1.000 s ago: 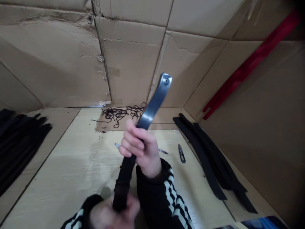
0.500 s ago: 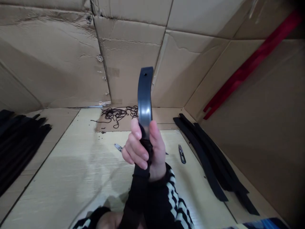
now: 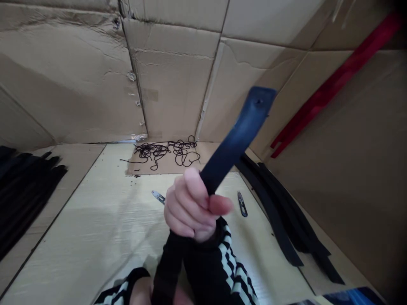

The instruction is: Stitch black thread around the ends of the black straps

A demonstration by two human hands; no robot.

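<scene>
- Now the dark strip (image 3: 237, 137) points its holed end towards 1 o'clock; half a second ago it stood at 12, and its shine has gone dull.
- Judging by that, the strip is being turned in mid-air, held up over the counter (image 3: 95, 237).
- The right hand (image 3: 190, 205) has its grip wrapped around the strip, fingers curled over, thumb out towards 3 o'clock.
- Its forearm, in a striped sleeve (image 3: 227, 258), comes up from 5 o'clock.
- The left hand (image 3: 142, 292), at 7 o'clock from the right, shows beside the strip's lower stretch; the frame cuts it off, so its grip cannot be told.
</scene>
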